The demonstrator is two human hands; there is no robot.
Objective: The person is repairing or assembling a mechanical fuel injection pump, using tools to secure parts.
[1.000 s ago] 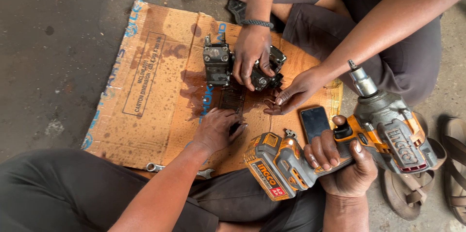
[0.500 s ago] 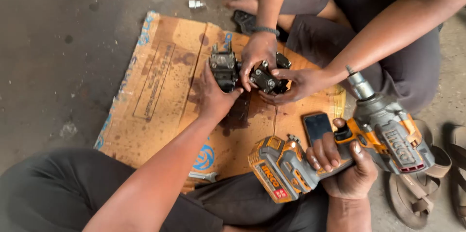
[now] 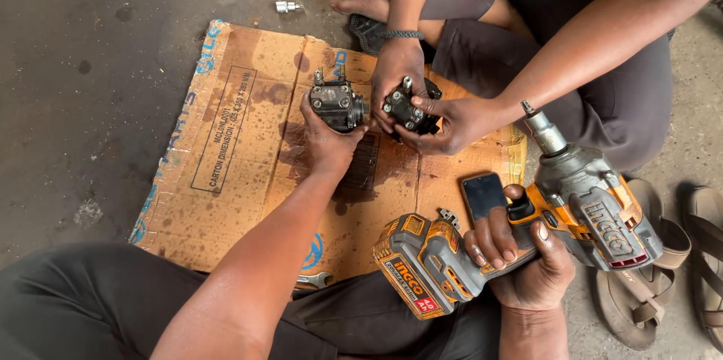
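My left hand (image 3: pixel 325 140) reaches forward over the cardboard sheet (image 3: pixel 226 141) and grips a dark metal pump part (image 3: pixel 336 102) from below. My right hand (image 3: pixel 520 254) holds an orange and grey cordless impact wrench (image 3: pixel 520 228) by its handle, nose pointing up and away, above my lap. Across from me another person's two hands (image 3: pixel 429 108) hold a second dark metal part (image 3: pixel 410 108) right beside the first one.
An oil-stained cardboard sheet lies on the concrete floor. A black phone (image 3: pixel 483 194) rests on its right edge. A spanner (image 3: pixel 312 280) peeks out near my leg. A small silver socket (image 3: pixel 286 6) lies beyond the cardboard. Sandals (image 3: pixel 663 270) sit at the right.
My left hand moved from the near part of the cardboard forward and took hold of the dark pump part. The wrench stayed in my right hand.
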